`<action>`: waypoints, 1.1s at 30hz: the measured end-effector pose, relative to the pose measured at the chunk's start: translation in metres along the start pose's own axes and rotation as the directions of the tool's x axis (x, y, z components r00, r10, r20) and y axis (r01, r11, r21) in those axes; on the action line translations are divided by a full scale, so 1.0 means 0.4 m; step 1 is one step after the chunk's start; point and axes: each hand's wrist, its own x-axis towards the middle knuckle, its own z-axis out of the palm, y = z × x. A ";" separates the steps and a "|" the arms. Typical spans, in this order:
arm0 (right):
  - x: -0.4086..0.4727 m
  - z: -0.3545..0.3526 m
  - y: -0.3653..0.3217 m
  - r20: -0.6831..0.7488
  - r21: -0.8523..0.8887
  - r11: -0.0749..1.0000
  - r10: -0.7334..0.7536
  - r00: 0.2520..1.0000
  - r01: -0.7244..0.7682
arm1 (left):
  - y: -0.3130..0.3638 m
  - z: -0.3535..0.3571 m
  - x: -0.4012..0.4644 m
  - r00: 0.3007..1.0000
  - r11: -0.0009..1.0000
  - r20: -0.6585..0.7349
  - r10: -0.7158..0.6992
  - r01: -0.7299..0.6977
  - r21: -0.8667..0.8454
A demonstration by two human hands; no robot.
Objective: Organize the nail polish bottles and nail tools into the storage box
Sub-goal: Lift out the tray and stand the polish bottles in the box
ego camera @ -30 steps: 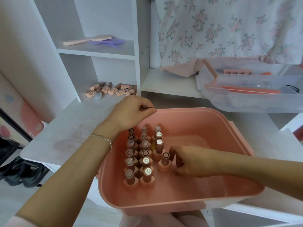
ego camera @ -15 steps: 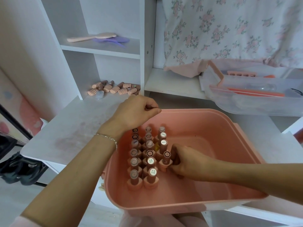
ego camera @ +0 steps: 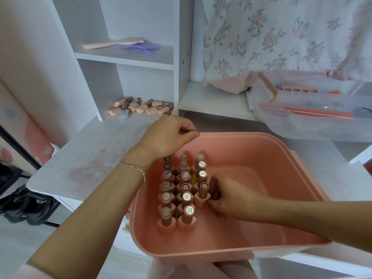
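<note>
Bottles (ego camera: 182,190) crowd the box (ego camera: 261,150); right hand (ego camera: 227,196) pinches one, left hand (ego camera: 169,135) grips rim.

We see soft, bright, even daylight, washing the white shelves (ego camera: 124,57) pale; shadows stay faint, edges bend with wide-angle distortion, and the far corners look hazy.

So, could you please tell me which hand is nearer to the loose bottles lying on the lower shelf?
Left. The left hand rests at the pink box's back rim, just in front of the loose bottles; the right hand is down inside the box, farther away.
</note>
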 end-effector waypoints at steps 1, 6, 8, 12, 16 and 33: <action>0.000 0.000 0.000 0.003 0.001 1.000 0.002 1.000 -0.002 | 0.000 0.000 0.000 1.000 1.000 0.001 -0.001 0.001 -0.002; -0.001 -0.004 0.002 0.018 0.043 0.999 0.010 1.000 -0.011 | -0.001 -0.001 0.001 1.000 1.000 0.000 -0.002 0.002 0.005; -0.002 -0.007 0.003 0.023 0.029 0.999 0.025 0.999 -0.025 | -0.001 -0.001 0.001 1.000 1.000 0.001 -0.003 0.003 0.005; -0.007 -0.021 0.009 0.005 -0.047 0.997 0.055 0.998 -0.054 | 0.001 -0.001 -0.001 1.000 1.000 -0.001 -0.008 0.008 0.001; -0.021 -0.052 -0.001 -0.054 -0.086 0.996 -0.009 0.998 0.004 | 0.002 0.001 -0.002 1.000 1.000 0.000 -0.015 0.015 0.007; 0.164 -0.224 -0.167 -0.395 0.036 0.939 -0.301 0.868 0.342 | -0.137 -0.104 -0.011 0.917 0.947 -0.262 -0.301 0.319 0.030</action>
